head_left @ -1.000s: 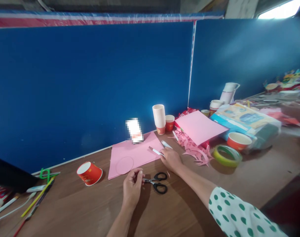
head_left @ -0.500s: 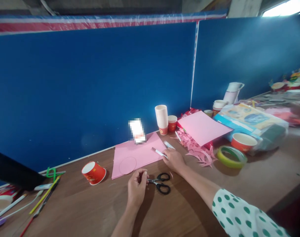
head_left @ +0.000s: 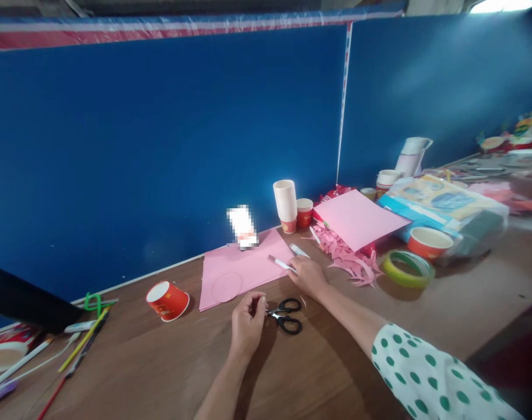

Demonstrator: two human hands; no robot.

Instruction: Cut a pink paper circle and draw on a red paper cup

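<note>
My right hand (head_left: 308,279) reaches to the right edge of the pink paper (head_left: 257,256), its fingers closed at the near end of a white marker (head_left: 281,263) with a dark tip. A second, light-coloured marker (head_left: 298,251) lies just beyond that hand. My left hand (head_left: 248,321) is closed in a pinch in front of the paper, over the blades of black-handled scissors (head_left: 287,315); what it holds, if anything, is hidden. A pencilled circle (head_left: 227,286) shows on the paper. A red paper cup (head_left: 168,300) lies tipped to the left.
Stacked paper cups (head_left: 285,204) stand by the blue partition (head_left: 170,134). Pink paper scraps (head_left: 349,256), green-yellow tape (head_left: 408,269), a red bowl (head_left: 430,242) and a plastic package (head_left: 450,204) lie to the right. Brushes (head_left: 83,341) and a black cylinder (head_left: 30,300) are on the left.
The view has tipped slightly downward. My left hand has shifted a little right, over more of the scissor blades. The scissors and the marker have stayed in place.
</note>
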